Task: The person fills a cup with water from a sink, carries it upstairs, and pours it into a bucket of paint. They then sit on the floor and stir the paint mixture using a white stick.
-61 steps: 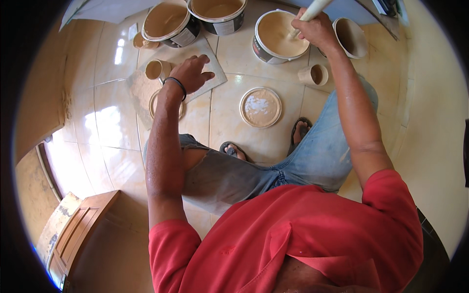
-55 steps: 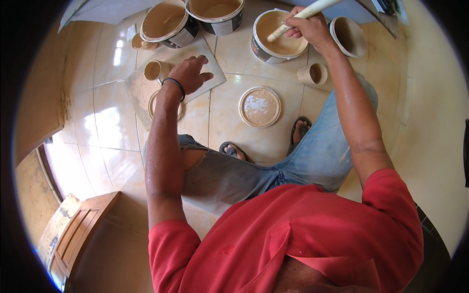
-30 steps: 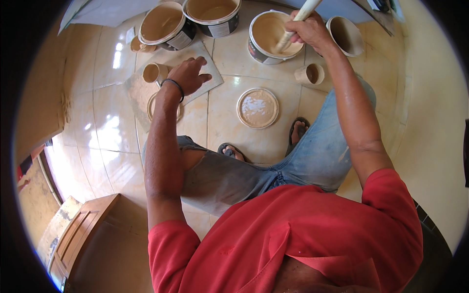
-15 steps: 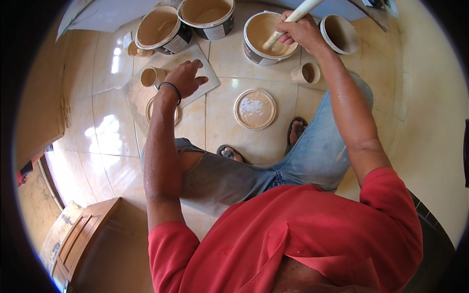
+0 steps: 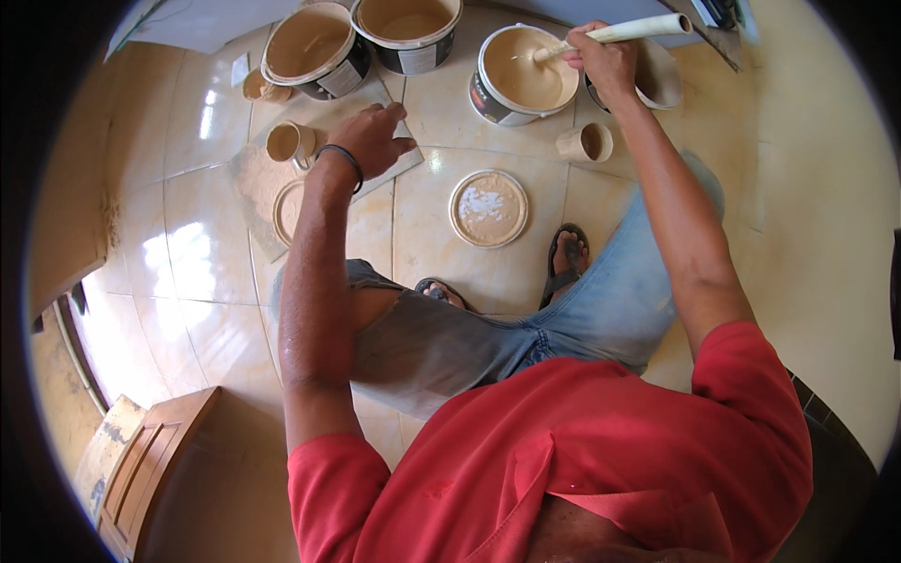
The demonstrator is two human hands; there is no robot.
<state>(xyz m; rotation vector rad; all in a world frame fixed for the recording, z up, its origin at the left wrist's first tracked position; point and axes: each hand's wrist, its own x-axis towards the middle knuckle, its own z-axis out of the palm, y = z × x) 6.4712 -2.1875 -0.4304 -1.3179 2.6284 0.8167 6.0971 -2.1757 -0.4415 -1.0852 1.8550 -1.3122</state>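
My right hand [image 5: 608, 64] grips a pale pipe-like stick [image 5: 643, 29], which slants down to the left. Its lower end dips into the beige liquid, like paint [image 5: 527, 80], of a bucket [image 5: 496, 105] standing in front of me. Over a flat board [image 5: 402, 161] hovers my left hand [image 5: 368, 141], holding nothing, with its thumb apart from loosely bent fingers. A dark band circles that wrist. Beside it stands a beige-stained mug [image 5: 289, 143]. Another stained cup [image 5: 587, 143] lies or tilts near the bucket's right side.
Two more buckets of beige liquid, a left one [image 5: 328, 83] and a right one [image 5: 413, 58], stand at the far left. A pale bucket [image 5: 661, 75] is behind my right hand. One round beige-coated lid [image 5: 489, 208] lies on the tiles before my feet; another [image 5: 286, 212] is beneath my left forearm.
The stick has swung from steep to a flatter slant, its upper end now pointing right. My right hand moved slightly right. My left hand shifted slightly right and its fingers curled a little.
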